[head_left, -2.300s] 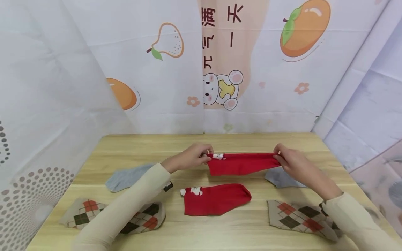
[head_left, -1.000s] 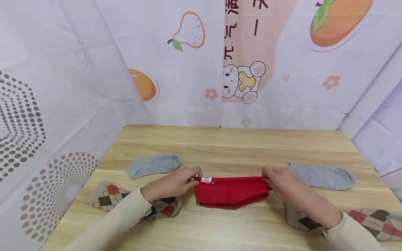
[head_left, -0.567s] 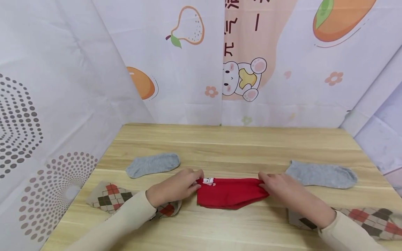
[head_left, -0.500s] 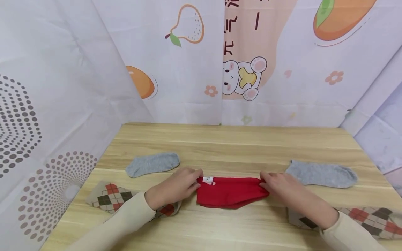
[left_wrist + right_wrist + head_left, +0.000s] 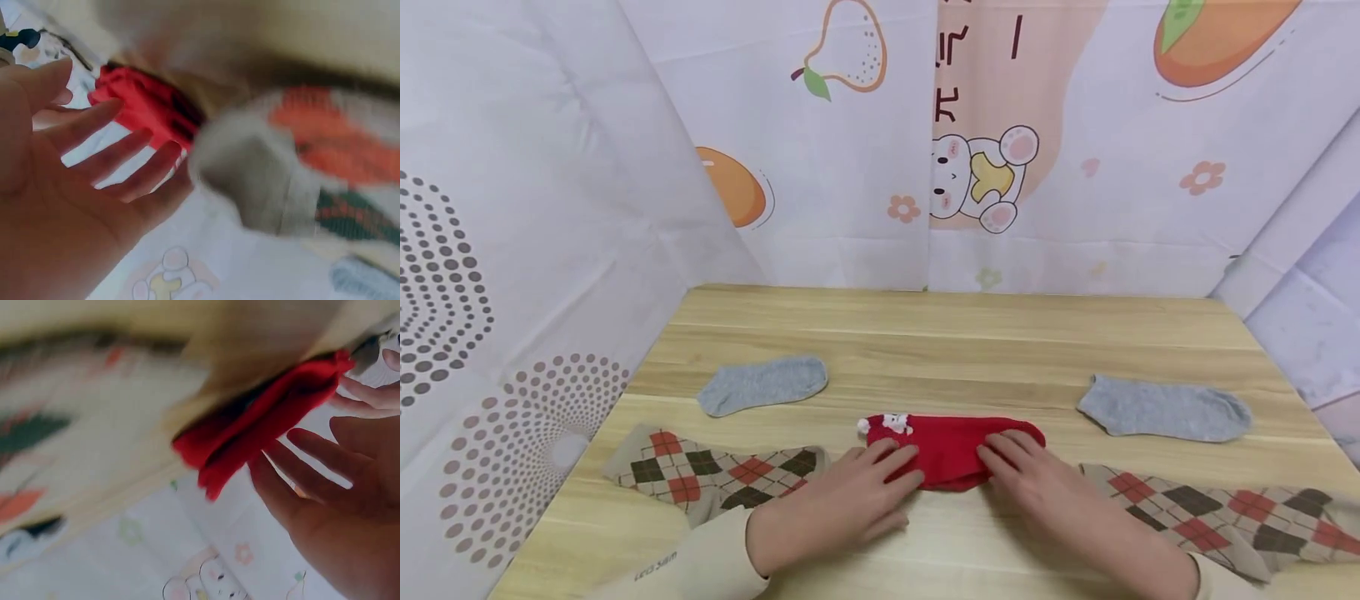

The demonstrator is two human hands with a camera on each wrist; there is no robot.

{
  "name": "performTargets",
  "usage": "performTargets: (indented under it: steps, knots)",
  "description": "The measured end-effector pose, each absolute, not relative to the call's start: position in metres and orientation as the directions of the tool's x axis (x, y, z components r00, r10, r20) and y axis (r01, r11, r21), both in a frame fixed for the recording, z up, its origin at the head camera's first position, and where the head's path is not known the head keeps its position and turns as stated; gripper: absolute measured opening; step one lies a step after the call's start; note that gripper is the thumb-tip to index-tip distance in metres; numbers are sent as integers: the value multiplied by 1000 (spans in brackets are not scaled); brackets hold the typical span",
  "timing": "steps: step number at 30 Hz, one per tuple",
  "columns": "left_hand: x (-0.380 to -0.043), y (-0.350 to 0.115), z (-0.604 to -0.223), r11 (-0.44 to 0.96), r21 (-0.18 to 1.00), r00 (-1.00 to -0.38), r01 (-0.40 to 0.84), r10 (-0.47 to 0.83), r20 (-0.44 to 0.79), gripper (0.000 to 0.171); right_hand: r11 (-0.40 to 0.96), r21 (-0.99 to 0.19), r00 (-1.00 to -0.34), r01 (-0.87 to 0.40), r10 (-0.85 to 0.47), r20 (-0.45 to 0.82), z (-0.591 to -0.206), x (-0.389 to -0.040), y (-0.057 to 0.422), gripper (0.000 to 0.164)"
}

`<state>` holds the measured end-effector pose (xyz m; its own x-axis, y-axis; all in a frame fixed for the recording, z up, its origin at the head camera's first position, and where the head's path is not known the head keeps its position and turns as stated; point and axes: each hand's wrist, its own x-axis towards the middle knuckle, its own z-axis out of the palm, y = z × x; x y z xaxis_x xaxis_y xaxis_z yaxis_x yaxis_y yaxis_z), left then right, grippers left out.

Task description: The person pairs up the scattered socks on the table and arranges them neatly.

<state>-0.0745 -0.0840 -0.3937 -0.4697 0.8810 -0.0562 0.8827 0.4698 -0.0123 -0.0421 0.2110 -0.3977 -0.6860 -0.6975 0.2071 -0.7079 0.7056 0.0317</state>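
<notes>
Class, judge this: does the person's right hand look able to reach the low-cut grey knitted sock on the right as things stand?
Probably yes: the right hand lies relaxed over the red knitted sock, and only bare light wood-grain tabletop shows between that hand and the grey sock.

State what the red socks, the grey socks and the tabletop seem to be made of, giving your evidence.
Red socks: apparently matte knit, perhaps cotton; the cloth creases softly.
Grey socks: likely cotton-blend knit; dull, flecked surface.
Tabletop: smooth wood or wood-look laminate; pale grain streaks.
</notes>
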Motion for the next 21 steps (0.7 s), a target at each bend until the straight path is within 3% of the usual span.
performTargets:
  steps: [2,5,12,21]
  knots:
    - [-71,-84,-396,480,12,-476,877,873,-111,54,714,25,-708,-700,-698,103,-400,-37,207,56]
    - [-70,-85,-399,489,17,-483,872,865,-132,56,727,33,-726,-686,-687,32,-403,-35,204,57]
    - [-71,-83,-400,464,-18,-464,886,883,-76,56,739,43,-738,-672,-674,39,-403,-38,202,53]
    - [-72,-80,-398,463,32,-459,886,883,-94,56,721,35,-719,-692,-693,50,-405,-38,203,52]
